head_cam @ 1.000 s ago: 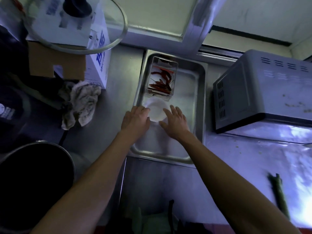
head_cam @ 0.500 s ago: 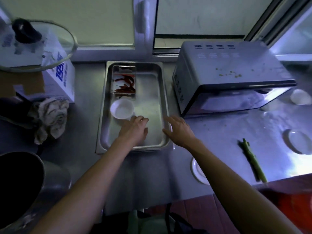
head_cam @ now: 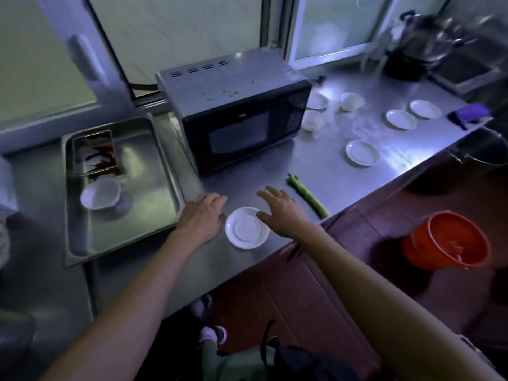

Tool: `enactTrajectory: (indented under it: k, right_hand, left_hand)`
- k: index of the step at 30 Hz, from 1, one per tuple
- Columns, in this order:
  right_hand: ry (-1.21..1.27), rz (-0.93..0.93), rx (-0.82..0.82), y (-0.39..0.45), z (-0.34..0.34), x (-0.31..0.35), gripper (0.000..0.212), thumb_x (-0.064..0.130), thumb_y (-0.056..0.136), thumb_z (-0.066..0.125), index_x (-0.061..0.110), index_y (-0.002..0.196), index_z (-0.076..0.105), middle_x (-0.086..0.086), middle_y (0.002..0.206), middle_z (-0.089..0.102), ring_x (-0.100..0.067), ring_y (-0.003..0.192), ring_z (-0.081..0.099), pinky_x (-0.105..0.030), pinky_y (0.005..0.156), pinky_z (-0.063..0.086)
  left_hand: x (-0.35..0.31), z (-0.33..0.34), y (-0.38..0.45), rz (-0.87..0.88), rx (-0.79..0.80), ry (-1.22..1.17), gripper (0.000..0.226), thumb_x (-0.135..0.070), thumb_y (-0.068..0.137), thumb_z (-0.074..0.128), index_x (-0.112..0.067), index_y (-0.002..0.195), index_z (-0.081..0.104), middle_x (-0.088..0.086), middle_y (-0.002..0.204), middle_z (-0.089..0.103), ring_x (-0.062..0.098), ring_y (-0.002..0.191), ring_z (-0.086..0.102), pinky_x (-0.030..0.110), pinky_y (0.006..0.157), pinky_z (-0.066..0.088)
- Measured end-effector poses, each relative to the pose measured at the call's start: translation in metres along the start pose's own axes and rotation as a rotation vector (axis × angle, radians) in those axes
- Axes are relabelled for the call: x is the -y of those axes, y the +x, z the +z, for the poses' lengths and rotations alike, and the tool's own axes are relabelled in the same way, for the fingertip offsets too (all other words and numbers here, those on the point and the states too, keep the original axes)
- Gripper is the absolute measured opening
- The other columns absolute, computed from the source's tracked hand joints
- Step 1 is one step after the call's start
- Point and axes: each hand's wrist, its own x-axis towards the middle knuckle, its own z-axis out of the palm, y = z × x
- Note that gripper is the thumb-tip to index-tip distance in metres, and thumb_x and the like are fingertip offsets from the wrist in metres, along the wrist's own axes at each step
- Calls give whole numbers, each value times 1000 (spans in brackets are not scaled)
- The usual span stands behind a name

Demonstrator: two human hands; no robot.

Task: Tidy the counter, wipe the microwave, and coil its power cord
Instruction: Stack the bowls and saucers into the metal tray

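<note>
Both hands are hovering at the front of the counter (head_cam: 275, 166), flanking a small white saucer (head_cam: 246, 227). Left hand (head_cam: 202, 217) is sitting just left of the saucer, fingers relaxed and loosely spread, holding nothing. Right hand (head_cam: 280, 211) is reaching over its right rim, fingers wide, also holding nothing.

Judgement: the saucer is looking light, stiff, glazed and breakable; the raised rim is the place to pinch, thumb on top. It is lying near the counter's front edge, so a nudge forward could be tipping it off.

A green stalk (head_cam: 308, 195) is lying just right of the right hand. The steel tray (head_cam: 154, 204), carrying a white bowl (head_cam: 100, 194), is offering open floor for stacking. Beyond, the microwave (head_cam: 233, 111) is showing crumbs on top; its cord is not discernible. More saucers (head_cam: 362, 153) are sitting well apart to the right.
</note>
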Motion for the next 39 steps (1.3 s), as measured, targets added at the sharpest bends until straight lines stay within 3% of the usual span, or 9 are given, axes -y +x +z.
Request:
enactTrajectory:
  k: [3, 10, 17, 23, 31, 39]
  right_hand:
    - [0, 88, -32, -42, -16, -41, 64, 43, 96, 56, 26, 152, 32, -7, 161, 26, -28, 147, 26, -48, 116, 30]
    - [63, 301, -149, -122, -39, -115, 61, 41, 92, 59, 27, 147, 37, -5, 150, 39, -29, 139, 34, -48, 105, 40]
    - [156, 453, -231, -159, -38, -163, 62, 40, 90, 60, 24, 146, 41, -2, 147, 36, -33, 135, 35, -51, 104, 43]
    - [161, 566, -212, -161, -42, -202, 62, 38, 92, 58, 24, 149, 38, -6, 155, 32, -30, 143, 28, -49, 106, 40]
    - [109, 651, -137, -114, -82, -270, 66, 39, 94, 58, 26, 152, 32, -4, 162, 24, -27, 148, 23, -49, 112, 34]
    - [126, 740, -214, -88, -116, -328, 64, 38, 94, 59, 26, 152, 34, -4, 161, 29, -25, 147, 26, -47, 114, 33]
  left_hand:
    - [-53, 4, 8, 91, 14, 5, 50, -35, 98, 47, -23, 147, 40, -4, 151, 41, 20, 137, 36, 40, 103, 40]
    - [-162, 7, 30, 312, 26, 90, 50, -37, 98, 47, -23, 146, 42, -1, 152, 41, 21, 139, 35, 41, 109, 36]
    - [-221, 22, 49, 468, 64, 87, 49, -36, 96, 52, -22, 143, 46, 0, 147, 48, 22, 136, 41, 41, 107, 41]
    - [-259, 39, 98, 576, 131, 89, 44, -35, 94, 54, -22, 136, 52, 0, 137, 53, 23, 128, 46, 44, 101, 44]
    - [-303, 40, 209, 574, 183, 78, 51, -36, 96, 49, -23, 144, 43, 1, 145, 47, 25, 132, 44, 44, 105, 42]
    - [-365, 35, 289, 650, 263, 55, 53, -35, 98, 45, -23, 149, 36, 1, 152, 41, 25, 138, 37, 43, 107, 37]
